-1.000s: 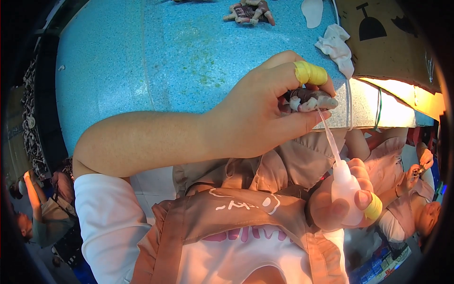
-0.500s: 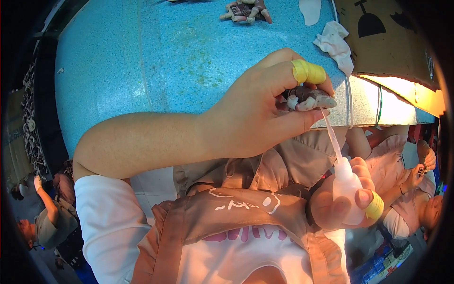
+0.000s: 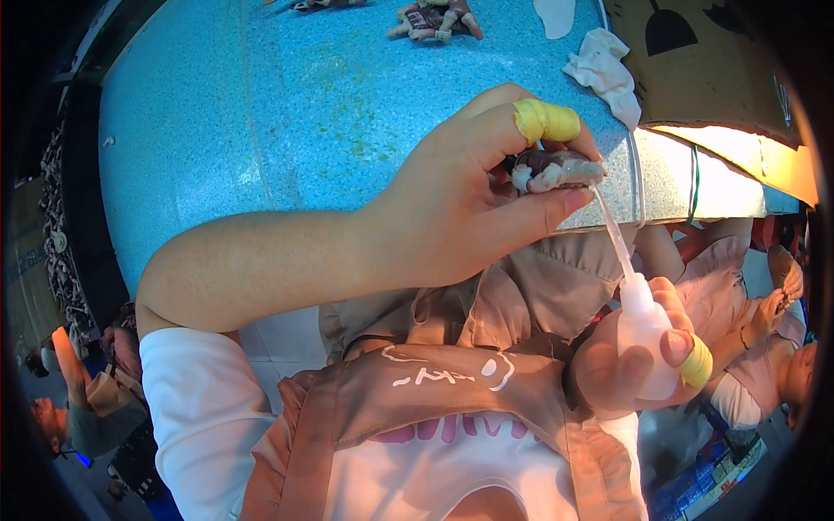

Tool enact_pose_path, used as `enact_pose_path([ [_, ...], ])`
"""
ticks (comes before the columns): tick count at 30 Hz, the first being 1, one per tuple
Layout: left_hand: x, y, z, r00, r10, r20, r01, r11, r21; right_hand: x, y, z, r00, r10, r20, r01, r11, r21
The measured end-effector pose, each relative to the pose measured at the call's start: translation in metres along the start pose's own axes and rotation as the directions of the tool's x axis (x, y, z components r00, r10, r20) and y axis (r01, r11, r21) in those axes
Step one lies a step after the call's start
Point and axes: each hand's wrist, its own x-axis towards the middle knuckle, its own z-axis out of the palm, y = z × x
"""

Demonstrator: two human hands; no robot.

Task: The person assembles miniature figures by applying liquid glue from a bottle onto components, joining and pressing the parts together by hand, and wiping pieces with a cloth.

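Note:
Pinched in my left hand (image 3: 495,182) is a small grey and dark figurine (image 3: 560,169), partly covered by my fingers. Yellow tape wraps a finger of that hand. My right hand (image 3: 643,356), also taped in yellow on one finger, grips a white squeeze bottle (image 3: 645,334) with a long thin nozzle (image 3: 612,226). The nozzle slants up and its tip meets, or nearly meets, the figurine's lower right edge. Both hands are in front of the table's near edge or just over it.
On the blue speckled table (image 3: 217,130), a similar figurine group (image 3: 434,19) lies at the far side. A crumpled white cloth (image 3: 604,74) and a cardboard box (image 3: 704,78) are at the right. Other people (image 3: 756,304) sit right and left.
My left hand and the figurine have shifted slightly left. The bottle has moved a little up and right, its nozzle still at the figurine. My view has shifted slightly.

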Motion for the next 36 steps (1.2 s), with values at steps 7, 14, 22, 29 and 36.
enact_pose_path([
  [7, -0.001, 0.0, -0.002, 0.999, -0.04, -0.004, 0.04, 0.999, 0.031, 0.001, 0.0, 0.005, 0.997, 0.005, -0.073, -0.003, 1.0, 0.02],
  [14, -0.001, 0.002, -0.001, 0.994, -0.107, -0.006, 0.106, 0.992, -0.064, 0.008, 0.006, -0.017, 0.972, -0.047, 0.232, 0.021, 0.994, 0.112],
  [22, -0.002, 0.006, 0.0, 0.977, -0.215, 0.017, 0.215, 0.965, -0.153, 0.003, 0.002, 0.004, 1.0, -0.025, -0.017, 0.027, 0.995, 0.098],
  [29, -0.003, 0.002, 0.002, 0.989, -0.146, 0.016, 0.147, 0.984, -0.1, 0.006, 0.001, -0.008, 0.983, -0.015, 0.182, -0.007, 0.993, 0.119],
  [36, -0.001, 0.0, 0.002, 0.997, -0.075, -0.012, 0.074, 0.996, -0.043, 0.008, 0.005, -0.019, 0.946, -0.01, 0.325, -0.034, 0.991, 0.13],
])
